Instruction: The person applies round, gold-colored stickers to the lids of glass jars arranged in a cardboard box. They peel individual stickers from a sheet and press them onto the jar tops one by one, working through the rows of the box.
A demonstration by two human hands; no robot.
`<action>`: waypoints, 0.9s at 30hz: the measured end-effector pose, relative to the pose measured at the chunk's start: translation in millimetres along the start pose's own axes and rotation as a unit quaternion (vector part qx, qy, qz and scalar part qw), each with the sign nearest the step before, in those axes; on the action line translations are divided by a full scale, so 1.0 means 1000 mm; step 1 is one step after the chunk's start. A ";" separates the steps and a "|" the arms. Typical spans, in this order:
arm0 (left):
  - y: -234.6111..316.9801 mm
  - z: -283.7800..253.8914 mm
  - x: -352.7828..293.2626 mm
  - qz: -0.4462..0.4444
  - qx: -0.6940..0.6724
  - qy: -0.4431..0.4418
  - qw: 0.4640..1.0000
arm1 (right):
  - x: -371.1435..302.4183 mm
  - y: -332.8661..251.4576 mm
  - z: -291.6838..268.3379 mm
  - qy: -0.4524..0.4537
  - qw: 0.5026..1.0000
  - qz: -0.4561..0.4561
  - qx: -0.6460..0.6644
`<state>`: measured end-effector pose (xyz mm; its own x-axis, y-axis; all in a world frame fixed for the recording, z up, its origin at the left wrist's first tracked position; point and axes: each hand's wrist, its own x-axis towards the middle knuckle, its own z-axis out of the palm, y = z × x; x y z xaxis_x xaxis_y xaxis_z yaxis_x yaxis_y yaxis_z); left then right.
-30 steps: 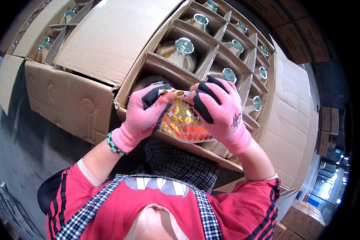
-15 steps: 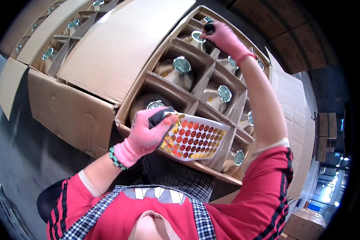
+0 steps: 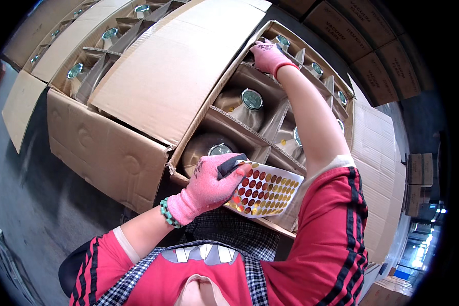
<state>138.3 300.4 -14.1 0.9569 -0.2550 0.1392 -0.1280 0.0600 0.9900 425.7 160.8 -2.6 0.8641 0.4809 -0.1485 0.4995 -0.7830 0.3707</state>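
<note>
Right hand [image 3: 268, 57] has moved left, across a far-left cell of the carton [image 3: 375, 163].
Left hand [image 3: 214, 183] pinches the sticker sheet [image 3: 268, 189] over the carton's near edge, long side roughly left-right, near flask [image 3: 201, 148] just beyond; the right hand, well apart, is farther off, its grip hidden.

A fisheye view looks steeply down from the wearer's head, facing forward: the shirt [image 3: 209, 275] lies nearest, the left hand [image 3: 209, 186] and open carton [image 3: 200, 120] close below, the right hand [image 3: 269, 56] farther off, stacked boxes [image 3: 364, 51] at the far right.
</note>
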 end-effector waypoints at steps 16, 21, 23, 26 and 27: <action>-0.015 -0.001 -0.001 -0.026 -0.101 0.085 0.991 | -0.242 -0.081 -0.065 0.091 0.895 -0.092 0.427; -0.021 -0.001 -0.002 -0.008 -0.126 0.083 0.989 | -0.244 -0.087 -0.058 0.133 0.881 -0.051 0.451; -0.019 -0.005 -0.003 -0.005 -0.118 0.079 0.990 | -0.243 -0.091 -0.059 0.153 0.882 -0.055 0.442; -0.021 -0.009 -0.004 0.019 -0.091 0.069 0.993 | -0.244 -0.099 -0.064 0.193 0.854 -0.037 0.482; -0.020 -0.008 -0.004 0.027 -0.082 0.062 0.994 | -0.245 -0.100 -0.062 0.209 0.851 -0.042 0.481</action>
<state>138.9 308.5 -35.1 0.9756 -0.1271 0.1788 -0.1465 0.2289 0.9624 160.4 146.2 53.6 0.8258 0.4918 0.2759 0.5516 -0.6030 -0.5763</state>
